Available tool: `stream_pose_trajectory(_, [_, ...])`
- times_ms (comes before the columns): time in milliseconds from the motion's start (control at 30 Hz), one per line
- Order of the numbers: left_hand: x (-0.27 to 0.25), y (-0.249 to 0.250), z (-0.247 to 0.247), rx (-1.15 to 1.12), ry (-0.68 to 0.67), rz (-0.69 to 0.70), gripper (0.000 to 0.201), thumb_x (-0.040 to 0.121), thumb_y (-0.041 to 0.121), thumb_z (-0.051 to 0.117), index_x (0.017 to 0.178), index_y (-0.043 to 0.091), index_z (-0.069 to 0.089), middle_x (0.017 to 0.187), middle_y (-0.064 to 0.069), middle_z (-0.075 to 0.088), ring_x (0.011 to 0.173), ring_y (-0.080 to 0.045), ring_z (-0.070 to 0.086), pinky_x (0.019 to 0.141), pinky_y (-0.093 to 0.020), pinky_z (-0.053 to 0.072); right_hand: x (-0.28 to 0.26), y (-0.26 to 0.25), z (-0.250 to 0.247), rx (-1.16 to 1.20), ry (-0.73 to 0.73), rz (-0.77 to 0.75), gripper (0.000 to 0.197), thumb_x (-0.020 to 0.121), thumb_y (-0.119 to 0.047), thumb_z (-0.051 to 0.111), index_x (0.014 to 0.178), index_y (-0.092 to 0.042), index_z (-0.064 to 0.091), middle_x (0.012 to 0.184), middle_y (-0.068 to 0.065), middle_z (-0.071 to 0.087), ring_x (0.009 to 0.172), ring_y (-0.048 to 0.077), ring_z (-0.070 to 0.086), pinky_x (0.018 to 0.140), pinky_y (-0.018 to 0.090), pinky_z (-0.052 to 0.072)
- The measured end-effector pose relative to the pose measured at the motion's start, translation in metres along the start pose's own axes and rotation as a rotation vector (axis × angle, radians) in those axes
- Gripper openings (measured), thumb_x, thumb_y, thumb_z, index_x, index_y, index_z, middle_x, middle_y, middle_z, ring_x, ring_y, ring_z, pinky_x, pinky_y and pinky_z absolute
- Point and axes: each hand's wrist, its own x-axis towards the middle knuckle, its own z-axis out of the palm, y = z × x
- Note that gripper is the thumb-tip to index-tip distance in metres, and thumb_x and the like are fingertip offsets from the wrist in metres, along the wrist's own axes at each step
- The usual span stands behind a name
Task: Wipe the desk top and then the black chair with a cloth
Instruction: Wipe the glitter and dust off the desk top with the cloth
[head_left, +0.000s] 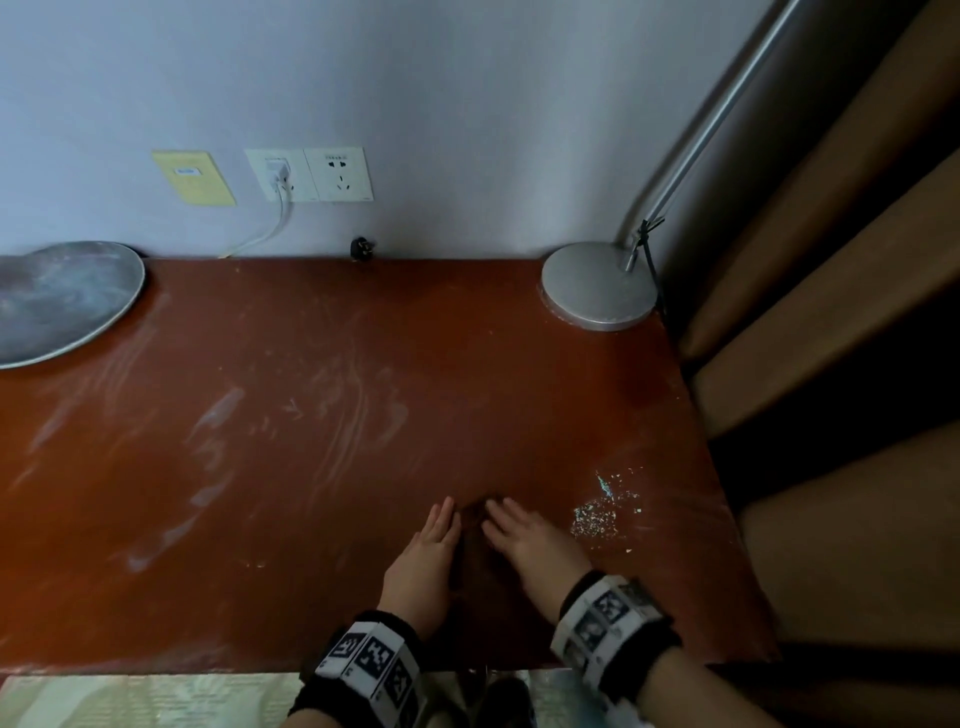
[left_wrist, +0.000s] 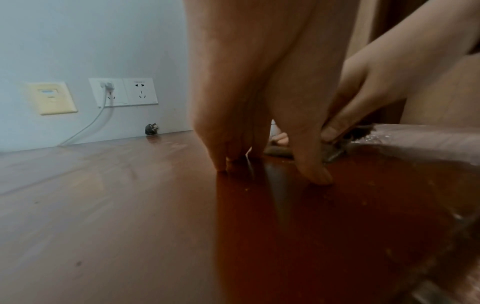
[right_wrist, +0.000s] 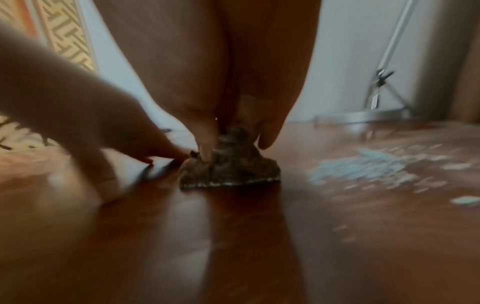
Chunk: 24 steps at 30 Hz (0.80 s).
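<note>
Both hands are on the desk top (head_left: 311, 441), near its front edge and right of centre. One cloth (head_left: 475, 551), dark brown, lies on the desk between them.

Left hand (head_left: 423, 564): I see the fingers straight and held together, flat on the wood just left of the cloth. In the left wrist view the fingertips (left_wrist: 233, 162) touch the desk surface; the thumb points down beside them.

Right hand (head_left: 524, 545): fingers extended and close together, lying over the right side of the cloth. In the right wrist view the cloth (right_wrist: 228, 164) is bunched up under these fingers, which press on it; whether the thumb also pinches it I cannot tell, as the frame is blurred.

Count of other items on the desk: two round grey metal pieces, namely one lamp base (head_left: 597, 286) at the back right corner, carrying one metal rod, and one dish (head_left: 57, 301) at the back left. One patch of pale flakes (head_left: 602, 509) just right of the right hand.

Wall: two white sockets (head_left: 311, 174), one with a charger plugged in; one yellow plate (head_left: 193, 177); one loose black plug (head_left: 361, 248) at the desk's rear edge.

Two tagged wristbands, one per wrist.
</note>
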Motion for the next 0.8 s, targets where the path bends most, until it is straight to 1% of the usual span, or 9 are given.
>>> stream_pose_trajectory(167, [-0.012,-0.003,0.003,0.017,-0.034,-0.014,0.091,0.090,0.026,0.062,0.151,0.020,-0.005,0.156,0.005,-0.021,0.146,-0.013,-0.008,0.117,-0.027,0.015,-0.018,0.106,-0.015,0.073,-0.008,0.465,0.068,0.090,0.009,0.031,0.150,-0.014,0.009,0.158,0.008,-0.003,0.145,0.025,0.004,0.116,0.035,0.017])
stream_pose_trajectory(233, [-0.016,-0.002,0.005,0.016,-0.033,-0.019,0.090,0.091,0.026,0.061,0.151,0.020,-0.006,0.156,0.005,-0.021,0.146,-0.013,-0.009,0.117,-0.028,0.012,-0.027,0.120,-0.008,0.135,-0.015,0.543,0.071,0.089,0.010,0.033,0.150,-0.014,0.006,0.158,0.007,-0.005,0.145,0.025,0.001,0.116,0.033,0.018])
stream_pose_trajectory(300, [-0.016,-0.002,0.005,0.018,-0.026,-0.022,0.090,0.091,0.026,0.061,0.151,0.019,-0.005,0.156,0.004,-0.020,0.146,-0.014,-0.009,0.117,-0.028,0.011,-0.026,0.100,-0.003,0.152,0.032,0.508,0.073,0.088,0.010,0.034,0.150,-0.013,0.004,0.157,0.008,-0.007,0.145,0.026,-0.002,0.116,0.031,0.015])
stream_pose_trajectory(433, [-0.015,0.001,0.005,0.032,-0.028,-0.030,0.087,0.091,0.024,0.060,0.151,0.016,-0.003,0.157,0.000,-0.018,0.146,-0.016,-0.008,0.117,-0.028,0.013,-0.020,0.010,0.015,0.137,0.054,0.159,0.066,0.093,0.003,0.034,0.150,-0.009,0.004,0.157,0.009,-0.011,0.145,0.025,-0.009,0.117,0.031,0.001])
stream_pose_trajectory(500, [-0.015,0.002,0.004,0.036,-0.029,-0.033,0.086,0.092,0.022,0.058,0.151,0.015,-0.003,0.157,-0.001,-0.018,0.146,-0.016,-0.008,0.117,-0.028,0.013,-0.025,-0.016,0.026,0.100,0.016,0.078,0.068,0.092,0.002,0.034,0.150,-0.011,0.001,0.156,0.005,-0.015,0.144,0.021,-0.014,0.118,0.032,0.003])
stream_pose_trajectory(600, [-0.016,0.001,0.005,0.036,-0.031,-0.027,0.087,0.092,0.025,0.059,0.151,0.015,-0.004,0.157,-0.001,-0.018,0.146,-0.016,-0.008,0.118,-0.029,0.014,-0.036,0.018,0.027,0.181,0.071,0.167,0.077,0.085,0.016,0.032,0.150,-0.012,0.002,0.156,0.001,-0.013,0.145,0.018,-0.010,0.116,0.029,0.003])
stream_pose_trajectory(700, [-0.020,-0.002,0.008,0.036,-0.019,-0.019,0.088,0.092,0.027,0.059,0.151,0.017,-0.004,0.157,0.000,-0.018,0.146,-0.015,-0.008,0.117,-0.028,0.018,-0.048,0.062,0.026,0.229,0.170,0.428,0.079,0.083,0.020,0.033,0.150,-0.012,0.006,0.158,0.004,-0.008,0.145,0.019,-0.005,0.115,0.025,0.009])
stream_pose_trajectory(767, [-0.023,-0.003,0.011,0.037,-0.015,-0.017,0.089,0.091,0.028,0.060,0.151,0.017,-0.005,0.157,0.001,-0.019,0.146,-0.015,-0.008,0.117,-0.027,0.015,-0.048,0.057,0.029,0.223,0.183,0.485,0.076,0.085,0.017,0.032,0.150,-0.011,0.006,0.157,0.005,-0.008,0.145,0.021,-0.005,0.117,0.028,0.011])
stream_pose_trajectory(800, [-0.023,-0.004,0.011,0.034,-0.014,-0.015,0.090,0.091,0.028,0.060,0.151,0.017,-0.005,0.157,0.001,-0.019,0.146,-0.015,-0.008,0.117,-0.027,0.013,-0.046,0.040,0.028,0.220,0.223,0.438,0.071,0.086,0.015,0.031,0.149,-0.008,0.009,0.157,0.008,-0.005,0.145,0.023,-0.003,0.118,0.028,0.009])
